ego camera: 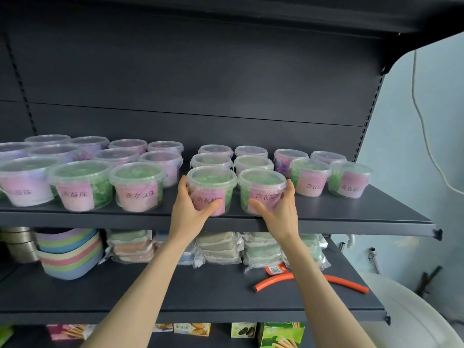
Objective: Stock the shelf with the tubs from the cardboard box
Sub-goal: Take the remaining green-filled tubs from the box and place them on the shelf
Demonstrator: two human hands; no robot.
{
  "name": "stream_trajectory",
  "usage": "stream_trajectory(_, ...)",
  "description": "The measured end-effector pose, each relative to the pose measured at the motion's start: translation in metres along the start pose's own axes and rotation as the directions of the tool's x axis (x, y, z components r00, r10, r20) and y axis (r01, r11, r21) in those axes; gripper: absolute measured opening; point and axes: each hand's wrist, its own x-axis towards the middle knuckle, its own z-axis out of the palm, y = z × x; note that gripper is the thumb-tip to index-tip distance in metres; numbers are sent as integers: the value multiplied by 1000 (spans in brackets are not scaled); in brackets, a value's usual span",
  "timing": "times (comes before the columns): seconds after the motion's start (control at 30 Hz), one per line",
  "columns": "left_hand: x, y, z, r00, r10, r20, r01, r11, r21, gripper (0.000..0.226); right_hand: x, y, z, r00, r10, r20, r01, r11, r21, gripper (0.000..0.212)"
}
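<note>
Two clear tubs with pink labels and green contents stand side by side at the front of the dark upper shelf (351, 212). My left hand (190, 209) is wrapped around the left tub (212, 182). My right hand (278, 209) grips the right tub (262, 184). Both tubs rest on the shelf board, nearly touching each other. Several more lidded tubs (85, 184) fill the shelf in rows to the left, behind and to the right. The cardboard box is out of view.
On the middle shelf lie stacked pastel bowls (70, 252), metal tins (20, 244), packs in clear wrap (218, 247) and an orange hose piece (311, 280). Snack boxes (281, 334) stand on the bottom shelf. A white rounded object (411, 317) sits at lower right.
</note>
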Motion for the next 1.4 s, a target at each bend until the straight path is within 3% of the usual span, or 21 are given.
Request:
stream_trajectory(0.3, -3, 9, 16, 998, -5, -60, 14, 987, 157, 99, -1, 3, 2, 995, 56, -84, -64, 993, -101, 106)
stream_trajectory(0.6, -7, 6, 18, 997, -76, 14, 63, 911, 407, 85, -10, 1, -3, 992, 114, 48, -98, 960, -261, 106)
stream_trajectory(0.67, -18, 3, 12, 998, -49, 42, 24, 884, 466, 78, -22, 8, -5, 995, 91, 52, -67, 934, -350, 94)
stream_trajectory(0.77, -39, 3, 0, 995, -15, 94, -36, 853, 520, 62, -44, 11, -10, 999, -2, 32, 15, 908, -418, 51)
stream_trajectory(0.83, -52, 10, -12, 991, 9, 135, -80, 847, 526, 44, -60, 4, -14, 999, -27, 28, 36, 910, -413, 34)
stream_trajectory(0.93, -74, 25, -34, 985, 32, 167, -111, 866, 487, 29, -86, -10, -16, 998, -57, 38, 67, 919, -389, 22)
stream_trajectory(1.13, -166, 33, -75, 927, 230, 296, -351, 811, 469, 23, -179, -18, -23, 989, -104, 103, 135, 923, -361, 17)
stream_trajectory(1.23, -228, 14, -88, 929, 176, 325, -327, 803, 499, 26, -243, 0, -23, 981, -61, 184, 120, 935, -333, 16)
stream_trajectory(1.4, -350, -19, -101, 932, -77, 355, -134, 836, 532, 24, -360, 40, -29, 931, 128, 341, 11, 927, -376, 16)
